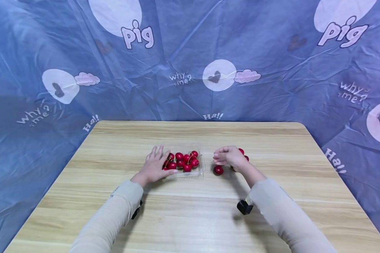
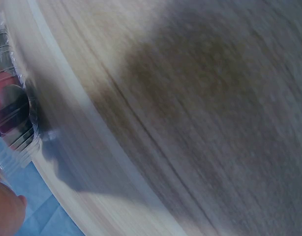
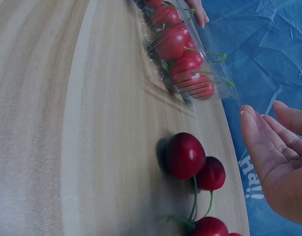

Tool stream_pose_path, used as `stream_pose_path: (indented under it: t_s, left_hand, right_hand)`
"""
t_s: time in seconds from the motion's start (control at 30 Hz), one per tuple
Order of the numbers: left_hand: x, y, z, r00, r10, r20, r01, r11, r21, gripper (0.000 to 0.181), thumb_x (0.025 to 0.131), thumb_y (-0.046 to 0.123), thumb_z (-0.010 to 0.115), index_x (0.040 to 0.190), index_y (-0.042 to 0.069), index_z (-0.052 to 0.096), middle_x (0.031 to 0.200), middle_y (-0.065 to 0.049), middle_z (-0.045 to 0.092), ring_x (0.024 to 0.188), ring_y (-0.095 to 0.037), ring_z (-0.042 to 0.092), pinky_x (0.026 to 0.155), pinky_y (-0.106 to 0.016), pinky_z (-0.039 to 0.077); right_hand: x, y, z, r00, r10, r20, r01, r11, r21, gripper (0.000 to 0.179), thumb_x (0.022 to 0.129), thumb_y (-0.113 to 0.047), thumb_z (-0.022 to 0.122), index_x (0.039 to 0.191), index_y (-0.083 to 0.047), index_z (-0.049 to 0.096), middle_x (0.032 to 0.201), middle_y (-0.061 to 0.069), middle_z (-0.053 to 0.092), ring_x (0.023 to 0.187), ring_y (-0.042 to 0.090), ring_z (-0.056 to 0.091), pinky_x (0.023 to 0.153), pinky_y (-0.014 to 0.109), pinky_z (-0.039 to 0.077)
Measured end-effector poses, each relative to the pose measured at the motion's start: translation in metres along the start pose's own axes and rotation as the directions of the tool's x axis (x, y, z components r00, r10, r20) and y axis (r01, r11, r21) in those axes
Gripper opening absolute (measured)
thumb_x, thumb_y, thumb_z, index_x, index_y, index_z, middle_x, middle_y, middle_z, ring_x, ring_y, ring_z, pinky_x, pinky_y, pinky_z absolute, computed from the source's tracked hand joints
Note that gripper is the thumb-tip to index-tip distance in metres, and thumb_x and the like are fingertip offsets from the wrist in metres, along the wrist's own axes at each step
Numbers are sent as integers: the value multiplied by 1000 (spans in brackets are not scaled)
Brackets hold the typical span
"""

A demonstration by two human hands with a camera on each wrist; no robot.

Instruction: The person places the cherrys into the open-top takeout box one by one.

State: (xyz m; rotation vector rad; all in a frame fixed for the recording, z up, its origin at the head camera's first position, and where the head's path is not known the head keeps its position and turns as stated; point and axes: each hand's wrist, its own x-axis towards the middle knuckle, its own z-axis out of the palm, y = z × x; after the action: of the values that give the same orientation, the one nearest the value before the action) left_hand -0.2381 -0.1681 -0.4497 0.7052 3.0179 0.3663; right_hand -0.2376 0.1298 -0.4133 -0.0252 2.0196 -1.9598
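A clear plastic box (image 1: 204, 169) of red cherries (image 1: 187, 167) sits mid-table. At its left end lies my left hand (image 1: 152, 166), fingers spread and fairly straight along that side, thumb near the front edge. Just right of the box, my right hand (image 1: 230, 157) is raised over loose cherries, one of them a dark red cherry (image 1: 218, 170) below the fingers. In the right wrist view, the right hand (image 3: 279, 157) has extended fingers, thumb apart, and nothing between them. Beneath it are stemmed cherries (image 3: 184, 156). The left wrist view catches only the box's side (image 2: 34, 123) and a thumb (image 2: 7, 211).
The wooden table (image 1: 183, 218) spans the lower view. Behind it hangs a blue printed cloth (image 1: 177, 98). More loose cherries (image 1: 246, 158) show past my right wrist. A black wrist camera (image 1: 244, 207) hangs under the right sleeve.
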Motion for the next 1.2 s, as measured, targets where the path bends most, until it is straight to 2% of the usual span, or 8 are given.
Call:
stream_pose_path:
  t_s: [0.1, 0.23, 0.33, 0.53, 0.7, 0.8, 1.0, 1.2]
  left_hand:
    - [1, 0, 0, 1000, -7, 8, 7, 1000, 3, 92, 72, 72, 36, 138, 9, 21, 142, -19, 1, 126, -39, -4, 98, -53, 7]
    - [1, 0, -2, 1000, -7, 9, 7, 1000, -2, 92, 72, 72, 36, 138, 9, 21, 142, -19, 1, 126, -39, -4, 98, -54, 8]
    - [1, 0, -1, 1000, -12, 15, 11, 1000, 6, 92, 72, 73, 34, 138, 10, 20, 142, -18, 0, 126, -38, -5, 98, -53, 8]
    - [1, -2, 1, 1000, -12, 17, 12, 1000, 8, 90, 73, 70, 37, 138, 10, 20, 142, -18, 0, 126, -38, -5, 98, -53, 8]
    - [0, -2, 1, 1000, -11, 7, 11, 1000, -5, 87, 75, 65, 43, 138, 10, 21, 142, -19, 2, 126, -39, -4, 98, -55, 8]
    - [0, -2, 2, 1000, -11, 5, 11, 1000, -4, 87, 74, 66, 42, 138, 10, 21, 142, -18, 2, 126, -39, -4, 98, -54, 9]
    - [2, -2, 3, 1000, -3, 8, 3, 1000, 3, 90, 73, 70, 37, 138, 10, 21, 142, -19, 1, 126, -39, -4, 98, -54, 8]
    - [2, -2, 2, 1000, 0, 11, 0, 1000, -12, 87, 75, 66, 42, 138, 10, 21, 142, -18, 0, 126, -38, -5, 98, -54, 8]
  right_hand:
    - [-3, 3, -4, 1000, 6, 1, -6, 1000, 17, 31, 84, 6, 47, 108, 24, 39, 83, 19, 61, 73, 22, 61, 72, 34, 49]
    - [-7, 9, -10, 1000, 3, -9, -3, 1000, 14, 29, 84, 6, 46, 107, 24, 40, 90, 25, 59, 72, 20, 62, 70, 32, 49]
    - [-12, 13, -14, 1000, 6, -28, -5, 1000, 13, 29, 85, 5, 47, 107, 23, 42, 91, 24, 60, 72, 21, 62, 69, 31, 49]
    - [-22, 22, -20, 999, -2, -36, 3, 1000, 7, 31, 84, 4, 48, 107, 24, 40, 84, 18, 62, 71, 20, 62, 70, 33, 49]
    - [-29, 30, -24, 998, -11, -61, 12, 1000, 9, 31, 84, 5, 48, 106, 25, 40, 86, 23, 61, 71, 22, 62, 69, 33, 49]
    - [-34, 33, -26, 997, -10, -76, 11, 1000, 11, 30, 83, 6, 48, 105, 25, 40, 86, 24, 60, 71, 22, 62, 69, 32, 50]
    - [-42, 39, -31, 995, -6, -105, 8, 1000, 19, 24, 83, 6, 48, 100, 23, 43, 81, 18, 61, 69, 19, 62, 68, 30, 50]
    - [-46, 45, -34, 988, 13, -153, -10, 1000, 23, 26, 83, 5, 49, 101, 22, 44, 80, 17, 61, 69, 19, 61, 68, 29, 50]
